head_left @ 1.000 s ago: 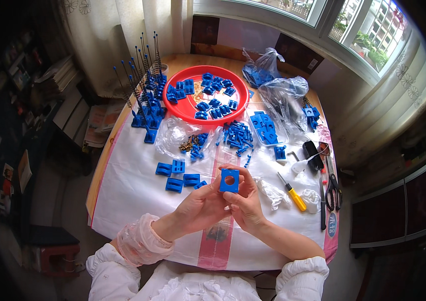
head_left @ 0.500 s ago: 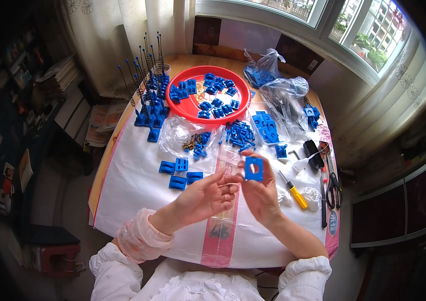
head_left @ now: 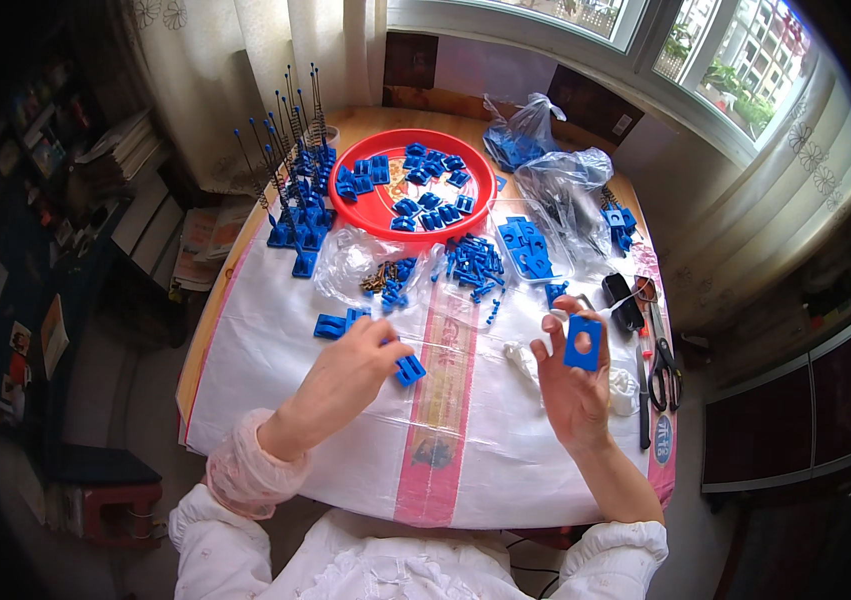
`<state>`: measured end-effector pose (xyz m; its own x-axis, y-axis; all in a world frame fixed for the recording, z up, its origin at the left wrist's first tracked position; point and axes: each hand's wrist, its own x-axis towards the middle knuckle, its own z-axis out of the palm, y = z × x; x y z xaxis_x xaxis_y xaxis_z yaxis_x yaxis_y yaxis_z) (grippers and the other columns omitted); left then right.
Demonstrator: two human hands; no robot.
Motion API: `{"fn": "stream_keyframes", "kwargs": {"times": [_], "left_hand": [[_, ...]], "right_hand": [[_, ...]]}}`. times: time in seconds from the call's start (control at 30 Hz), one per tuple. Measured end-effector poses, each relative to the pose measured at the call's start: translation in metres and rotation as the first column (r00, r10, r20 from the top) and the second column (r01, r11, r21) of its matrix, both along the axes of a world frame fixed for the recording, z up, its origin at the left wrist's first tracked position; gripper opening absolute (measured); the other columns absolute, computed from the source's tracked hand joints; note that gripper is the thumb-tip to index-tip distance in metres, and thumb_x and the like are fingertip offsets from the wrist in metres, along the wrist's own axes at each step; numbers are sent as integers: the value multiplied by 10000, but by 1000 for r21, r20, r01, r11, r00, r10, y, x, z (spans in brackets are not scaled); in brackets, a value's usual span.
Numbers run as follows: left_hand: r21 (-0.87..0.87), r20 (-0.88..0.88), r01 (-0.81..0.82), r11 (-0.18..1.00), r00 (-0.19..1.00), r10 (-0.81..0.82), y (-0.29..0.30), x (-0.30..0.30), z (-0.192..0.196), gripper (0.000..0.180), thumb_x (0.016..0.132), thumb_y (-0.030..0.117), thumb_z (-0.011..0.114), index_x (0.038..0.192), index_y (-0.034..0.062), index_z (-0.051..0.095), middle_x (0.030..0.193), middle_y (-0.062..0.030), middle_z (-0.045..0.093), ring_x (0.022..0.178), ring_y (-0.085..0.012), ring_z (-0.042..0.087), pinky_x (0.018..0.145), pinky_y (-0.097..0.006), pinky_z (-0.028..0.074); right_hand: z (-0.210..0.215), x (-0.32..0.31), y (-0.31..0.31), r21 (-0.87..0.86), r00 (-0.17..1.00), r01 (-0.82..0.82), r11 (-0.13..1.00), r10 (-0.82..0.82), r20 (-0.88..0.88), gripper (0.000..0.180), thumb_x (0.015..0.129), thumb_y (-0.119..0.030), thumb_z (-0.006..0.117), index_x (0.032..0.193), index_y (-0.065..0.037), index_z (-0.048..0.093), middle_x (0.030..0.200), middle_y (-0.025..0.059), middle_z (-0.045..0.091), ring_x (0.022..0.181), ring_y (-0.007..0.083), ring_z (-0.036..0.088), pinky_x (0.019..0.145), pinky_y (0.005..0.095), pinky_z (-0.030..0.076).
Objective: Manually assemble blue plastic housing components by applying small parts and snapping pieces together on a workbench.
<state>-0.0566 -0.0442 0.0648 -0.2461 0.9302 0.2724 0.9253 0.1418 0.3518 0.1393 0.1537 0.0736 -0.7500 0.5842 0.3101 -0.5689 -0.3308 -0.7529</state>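
My right hand point(head_left: 573, 400) is raised over the right side of the table, holding a flat blue plate with a round hole point(head_left: 593, 345) upright by its edge. Over the middle left, the bent fingers of my left hand point(head_left: 335, 378) close on a small blue plastic block with slots point(head_left: 410, 371), which sticks out tilted below the fingertips. Just beyond that hand lie similar blue blocks point(head_left: 328, 326), partly covered by it. A pile of small blue pegs point(head_left: 473, 262) sits farther back, beside brass-coloured screws point(head_left: 382, 278) on clear plastic.
At the back stands a red round tray point(head_left: 343, 208) of blue blocks. Blue bases with upright springs point(head_left: 295, 235) crowd the left edge. To the right are a clear box of blue plates point(head_left: 527, 250), plastic bags point(head_left: 570, 185), scissors point(head_left: 661, 385) and crumpled white material point(head_left: 624, 392).
My right hand has moved right with the plate, now covering the yellow screwdriver. My left hand went left to the blue blocks and took hold of one, which has shifted and tilted.
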Motion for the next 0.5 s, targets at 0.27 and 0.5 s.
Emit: {"fn": "stream_keyframes", "kwargs": {"times": [0.27,0.5], "left_hand": [[-141,-34,276,951,959,-283,20,-12,-19,340,771,28,704,1089,6,588,1056,-106,587,1039,-284,569,890,-366,485],[-112,45,138,984,990,-133,29,-4,-12,256,768,82,740,926,17,549,881,-110,595,850,-304,608,753,-382,506]], "right_hand": [[-31,6,-3,-77,992,-61,995,69,103,561,697,-56,785,1211,-127,569,1338,69,424,1114,139,493,917,305,434],[-42,6,2,-103,986,-75,992,89,141,585,683,-8,761,1224,-124,572,1356,63,425,1121,130,487,928,297,429]]}}
